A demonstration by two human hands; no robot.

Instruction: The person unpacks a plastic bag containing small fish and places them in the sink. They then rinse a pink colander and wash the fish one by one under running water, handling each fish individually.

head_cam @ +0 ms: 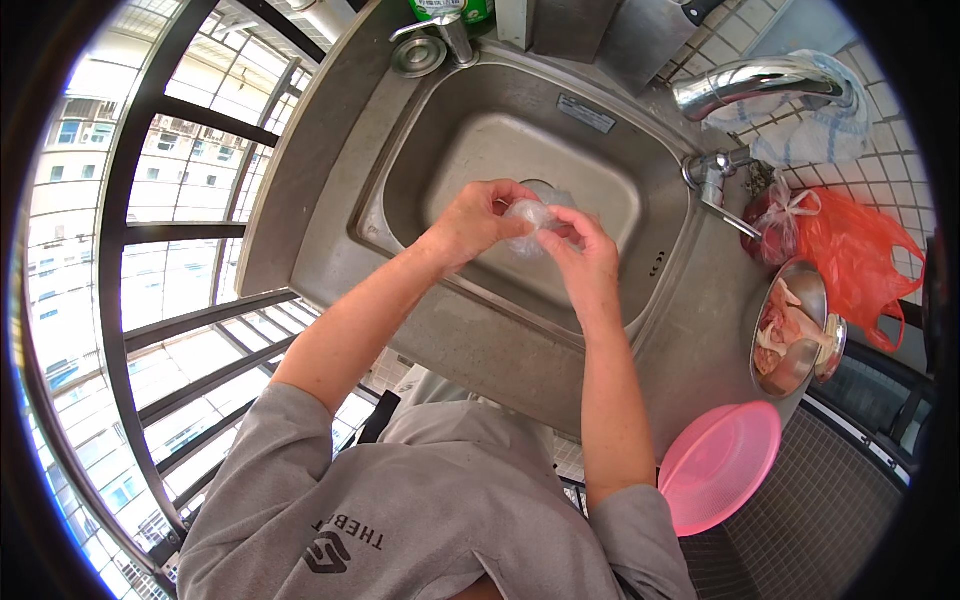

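Observation:
Above a stainless steel sink basin (480,150), a crumpled clear plastic bag (529,216) is pinched between both of my hands. My left hand (480,217) grips its left side, thumb and fingers together. On the other side, the thumb and forefinger of my right hand (581,244) hold the bag's edge. Part of the bag hangs down over the basin's drain (538,186). What the bag contains, if anything, I cannot tell.
A chrome faucet (765,79) arches at the right rear. Along the right counter stand a red plastic bag (855,247), a metal bowl of raw meat (784,337) and a pink plastic basket (724,465). A soap dispenser (454,37) and a cleaver (645,45) are behind the basin.

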